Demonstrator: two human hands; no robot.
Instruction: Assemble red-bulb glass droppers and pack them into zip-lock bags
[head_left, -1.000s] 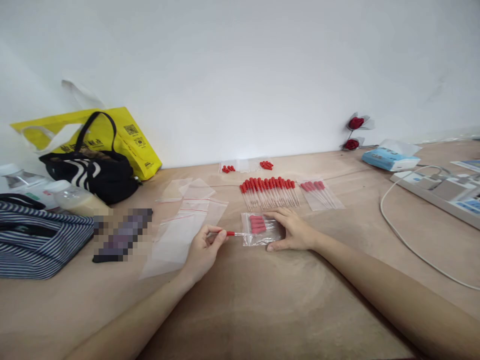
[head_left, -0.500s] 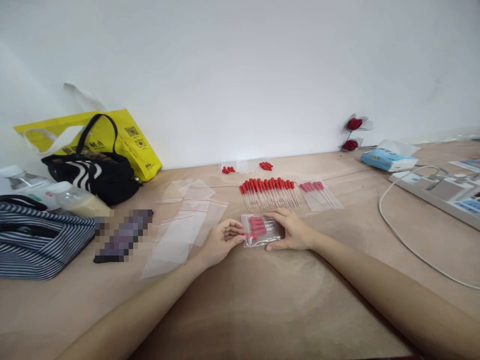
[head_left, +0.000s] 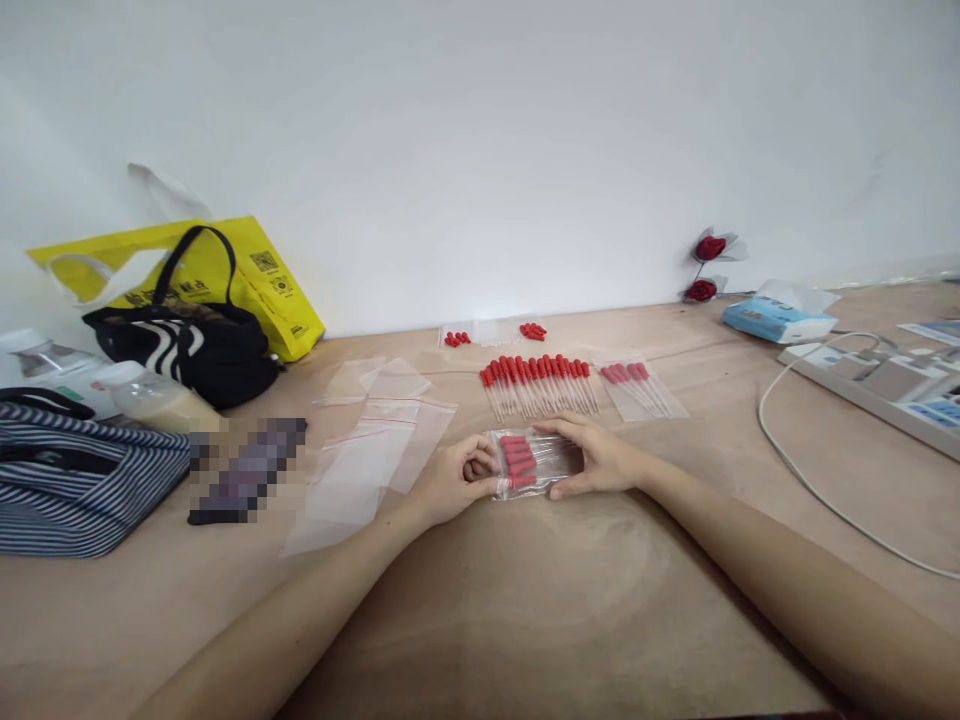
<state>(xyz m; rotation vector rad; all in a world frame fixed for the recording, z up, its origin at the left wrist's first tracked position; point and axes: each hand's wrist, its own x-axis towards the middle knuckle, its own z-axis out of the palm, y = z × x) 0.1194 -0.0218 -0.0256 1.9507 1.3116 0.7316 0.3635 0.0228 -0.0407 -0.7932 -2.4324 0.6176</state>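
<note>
A clear zip bag holds several droppers with red bulbs, lying side by side with their bulbs to the left. My left hand pinches the left edge of this bag, its fingers curled. At the other end, my right hand grips the bag between thumb and fingers, spanning its right side. Just beyond my hands lies a row of loose red-bulbed droppers on the wooden table. To their right rests another filled bag of droppers.
Flat clear zip bags overlap left of my hands. More bagged droppers lie by the wall. A blurred dark object, a striped pouch and a yellow bag stand left; tissues, a power strip and a cable are right.
Both hands and the bag have shifted slightly right. The lowest dropper, which stuck out toward my left fingers, now lies in line with the others inside the bag.
</note>
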